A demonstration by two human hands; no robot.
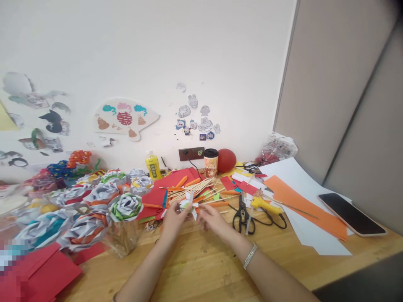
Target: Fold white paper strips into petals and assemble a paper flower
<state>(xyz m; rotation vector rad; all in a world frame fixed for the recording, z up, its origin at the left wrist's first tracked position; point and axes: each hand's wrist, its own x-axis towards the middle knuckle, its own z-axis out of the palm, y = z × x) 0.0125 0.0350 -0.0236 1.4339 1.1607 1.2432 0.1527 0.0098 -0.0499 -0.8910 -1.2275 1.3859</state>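
My left hand is closed on a small folded paper flower, white with a bit of green, held over the wooden table. My right hand sits just to its right with fingers curled toward the flower, touching its edge. A silver bracelet is on my right wrist. Behind the flower lies a loose pile of wooden sticks on red paper sheets.
Several finished paper roses crowd the left. Black scissors, a yellow glue gun, orange paper, white sheets and a phone lie right. A paper cup, yellow bottle and red ball stand by the wall.
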